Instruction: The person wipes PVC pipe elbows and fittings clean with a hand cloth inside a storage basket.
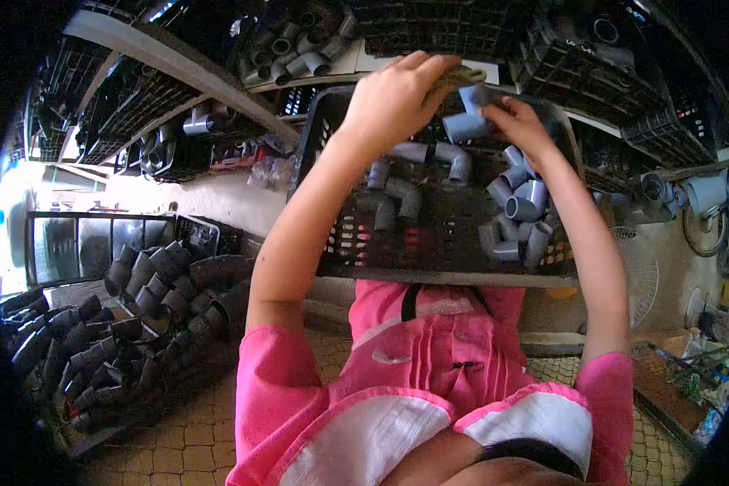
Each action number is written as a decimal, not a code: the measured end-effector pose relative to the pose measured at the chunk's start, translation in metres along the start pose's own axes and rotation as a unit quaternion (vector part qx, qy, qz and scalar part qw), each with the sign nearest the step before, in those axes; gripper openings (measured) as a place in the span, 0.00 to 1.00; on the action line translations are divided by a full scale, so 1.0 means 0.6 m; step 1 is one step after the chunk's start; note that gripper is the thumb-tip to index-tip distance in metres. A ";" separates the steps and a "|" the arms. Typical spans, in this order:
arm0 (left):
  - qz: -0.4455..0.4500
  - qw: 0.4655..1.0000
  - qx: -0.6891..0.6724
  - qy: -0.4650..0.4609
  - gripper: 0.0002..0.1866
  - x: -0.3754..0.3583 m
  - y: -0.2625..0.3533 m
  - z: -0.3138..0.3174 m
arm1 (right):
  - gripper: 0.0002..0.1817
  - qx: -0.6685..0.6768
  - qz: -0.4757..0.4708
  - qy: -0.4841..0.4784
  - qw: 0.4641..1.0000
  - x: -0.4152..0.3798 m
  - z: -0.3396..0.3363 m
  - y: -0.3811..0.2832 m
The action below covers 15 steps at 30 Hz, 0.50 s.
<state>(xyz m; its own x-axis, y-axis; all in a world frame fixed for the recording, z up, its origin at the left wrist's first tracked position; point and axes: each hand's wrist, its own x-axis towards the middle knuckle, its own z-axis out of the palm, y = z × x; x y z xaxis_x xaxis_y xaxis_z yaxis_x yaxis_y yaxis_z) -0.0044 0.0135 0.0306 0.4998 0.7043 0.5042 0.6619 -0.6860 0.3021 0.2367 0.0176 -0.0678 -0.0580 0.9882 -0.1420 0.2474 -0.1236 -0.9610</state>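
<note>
Above the far side of a black plastic crate [454, 277], my left hand [401, 91] is closed around a folded greenish cloth [459, 77]. Just to its right, my right hand [522, 125] grips a grey plastic pipe elbow [466, 126], slightly blurred, close to the cloth. Inside the crate lie several more grey pipe fittings. A cluster of them [526, 202] is on the right, and an elbow [456, 164] lies near the middle. Darker elbows [402, 199] rest on the left. My fingers partly hide both the cloth and the held elbow.
A large heap of dark grey pipe fittings [150, 292] fills the lower left. Shelves with black crates [579, 69] and loose fittings [296, 57] stand behind. On the right are a fan [633, 271] and a bicycle wheel [705, 231]. A metal beam [178, 69] slants across the upper left.
</note>
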 end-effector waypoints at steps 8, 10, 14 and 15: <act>0.105 0.985 -0.134 0.019 0.13 -0.014 0.029 0.046 | 0.17 0.301 -0.009 -0.040 0.953 -0.058 -0.006 -0.089; 0.146 0.980 -0.133 0.018 0.14 -0.021 0.031 0.054 | 0.18 0.346 -0.010 -0.046 0.937 -0.058 -0.001 -0.092; 0.154 0.984 -0.070 0.056 0.17 -0.021 0.023 0.050 | 0.18 0.371 0.101 -0.051 0.922 -0.065 0.004 -0.100; 0.146 0.986 -0.056 0.062 0.18 -0.020 0.021 0.045 | 0.18 0.372 0.138 -0.051 0.916 -0.071 0.007 -0.106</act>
<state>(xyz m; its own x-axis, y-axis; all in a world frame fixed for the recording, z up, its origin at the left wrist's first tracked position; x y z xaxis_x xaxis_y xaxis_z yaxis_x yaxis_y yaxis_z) 0.0132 0.0015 0.0063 0.5829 0.4508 0.6761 0.4313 -0.8768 0.2128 0.2192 -0.0168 -0.0019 -0.1928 0.9005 -0.3896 -0.4591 -0.4338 -0.7753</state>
